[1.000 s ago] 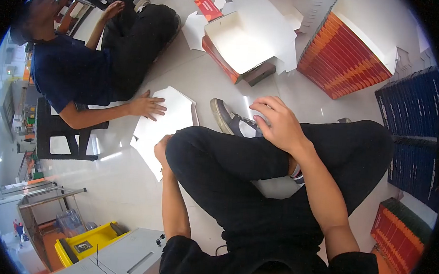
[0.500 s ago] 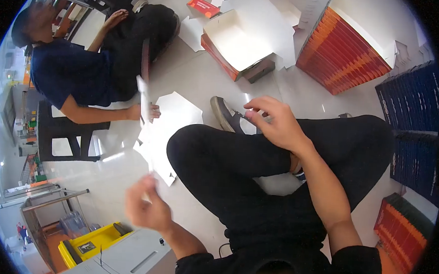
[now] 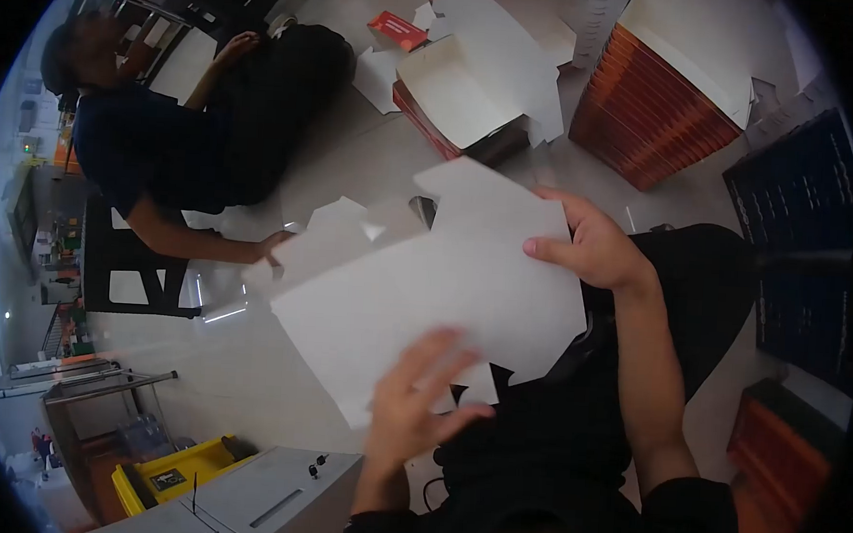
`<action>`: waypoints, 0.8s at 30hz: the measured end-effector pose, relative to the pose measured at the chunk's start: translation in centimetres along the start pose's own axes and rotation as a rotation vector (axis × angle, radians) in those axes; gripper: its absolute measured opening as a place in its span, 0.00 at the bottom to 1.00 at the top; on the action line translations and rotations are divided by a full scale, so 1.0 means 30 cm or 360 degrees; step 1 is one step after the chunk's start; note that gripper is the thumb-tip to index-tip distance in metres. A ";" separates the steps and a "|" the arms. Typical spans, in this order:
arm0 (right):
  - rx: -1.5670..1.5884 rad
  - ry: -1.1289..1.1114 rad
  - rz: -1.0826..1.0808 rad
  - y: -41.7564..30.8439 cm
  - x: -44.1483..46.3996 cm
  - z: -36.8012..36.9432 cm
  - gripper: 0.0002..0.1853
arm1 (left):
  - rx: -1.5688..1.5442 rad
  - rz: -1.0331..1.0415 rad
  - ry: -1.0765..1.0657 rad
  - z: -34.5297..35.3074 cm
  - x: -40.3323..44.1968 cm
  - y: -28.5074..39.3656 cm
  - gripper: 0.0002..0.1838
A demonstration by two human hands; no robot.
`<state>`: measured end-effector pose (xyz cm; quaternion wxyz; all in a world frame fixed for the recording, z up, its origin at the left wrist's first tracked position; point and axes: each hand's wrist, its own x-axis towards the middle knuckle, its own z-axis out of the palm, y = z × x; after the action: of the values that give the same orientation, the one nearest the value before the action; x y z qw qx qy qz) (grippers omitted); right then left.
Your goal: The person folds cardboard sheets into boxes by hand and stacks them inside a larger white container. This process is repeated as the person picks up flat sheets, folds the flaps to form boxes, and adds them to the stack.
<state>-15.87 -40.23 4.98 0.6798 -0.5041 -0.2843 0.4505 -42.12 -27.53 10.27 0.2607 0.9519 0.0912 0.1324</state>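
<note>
A flat white die-cut cardboard box blank (image 3: 425,286) is held up over my lap, plain side toward me, with tabs and notches along its edges. My right hand (image 3: 596,245) grips its upper right edge, thumb on top and fingers behind. Over the lower edge is my left hand (image 3: 419,401), fingers spread and blurred by motion; whether it touches the card is unclear. Another white blank (image 3: 337,221) shows partly behind the held one, near the other person's hand (image 3: 271,249).
A seated person (image 3: 153,146) is at the left. Ahead lies an open white-lined box (image 3: 465,90) with loose sheets. At right stand a stack of nested orange boxes (image 3: 647,104) and dark blue stacks (image 3: 797,189). A grey cabinet (image 3: 279,500) and yellow bin (image 3: 179,471) stand lower left.
The white box blank has come up from the floor at the left to over my lap, now in my right hand. My left hand has moved right, across the blank's lower edge.
</note>
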 end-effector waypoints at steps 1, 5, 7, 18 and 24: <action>-0.0107 -0.0103 0.0080 -0.009 -0.009 -0.005 0.26 | 0.0286 -0.0029 0.0198 -0.028 0.010 -0.019 0.31; -0.0382 -0.0437 0.0139 -0.017 -0.006 -0.006 0.20 | 0.0918 -0.0285 0.0494 -0.173 0.069 -0.103 0.39; -0.0517 -0.0325 0.0103 -0.026 0.004 0.011 0.19 | 0.0860 -0.0437 0.0388 -0.233 0.076 -0.138 0.35; -0.0265 0.1166 -0.0397 0.117 0.093 -0.028 0.17 | 0.0045 -0.1001 0.1119 -0.124 0.013 -0.269 0.09; 0.0125 0.0407 0.0543 0.197 0.102 0.114 0.16 | 0.0584 -0.1053 0.1339 0.023 0.015 -0.205 0.12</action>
<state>-19.33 -35.50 0.34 0.6433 -0.5711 -0.0884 0.5023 -42.14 -22.53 6.59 0.0598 0.7676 0.5023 0.3935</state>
